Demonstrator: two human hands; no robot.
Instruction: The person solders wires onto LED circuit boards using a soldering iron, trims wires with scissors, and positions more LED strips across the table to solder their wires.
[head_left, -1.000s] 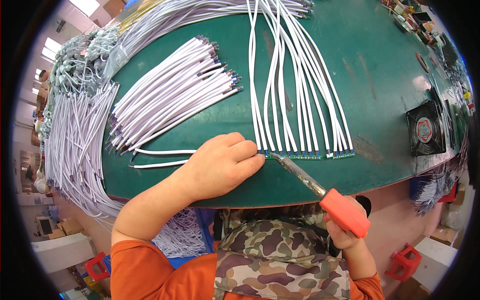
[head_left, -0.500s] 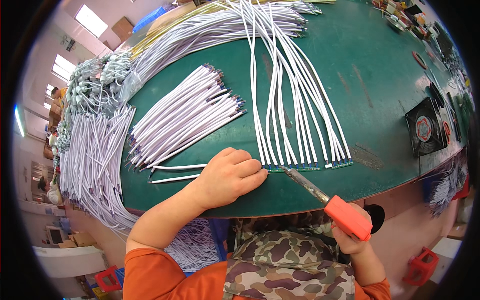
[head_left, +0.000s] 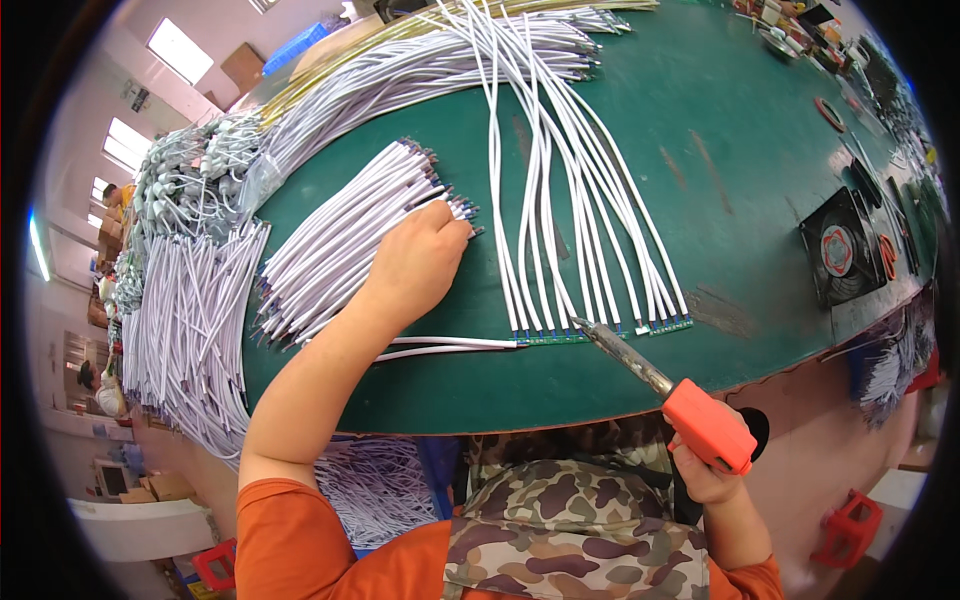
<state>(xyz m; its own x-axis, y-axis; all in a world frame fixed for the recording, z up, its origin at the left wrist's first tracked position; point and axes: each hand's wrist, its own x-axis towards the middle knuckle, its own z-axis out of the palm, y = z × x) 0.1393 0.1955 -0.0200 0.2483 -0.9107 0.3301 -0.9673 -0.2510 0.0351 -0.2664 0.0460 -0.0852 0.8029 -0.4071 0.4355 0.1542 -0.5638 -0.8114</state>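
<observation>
My left hand [head_left: 422, 258] is over the pile of short white cables [head_left: 335, 240], its curled fingers at the cables' stripped right ends. Whatever the fingertips pinch is hidden beneath them. A soldering iron [head_left: 710, 428] with a red handle is gripped in my right hand [head_left: 708, 478]. It slants up to the left, its tip just above the wire ends along a narrow green circuit board strip [head_left: 560, 339]. Several long white cables [head_left: 548, 230] run from that strip toward the far side. Two short white cables [head_left: 450, 343] lie left of the strip, reaching its left end.
Thick bundles of white cables [head_left: 400, 75] lie along the far left, with another stack [head_left: 190, 320] hanging over the left edge. A black fan [head_left: 843, 250] stands on the green table [head_left: 740, 150] at the right. A blue crate [head_left: 438, 475] of cables sits below the table's front edge.
My left hand has left the circuit board strip and moved up and left to the short cable pile. The soldering iron has shifted slightly right along the strip, still in my right hand.
</observation>
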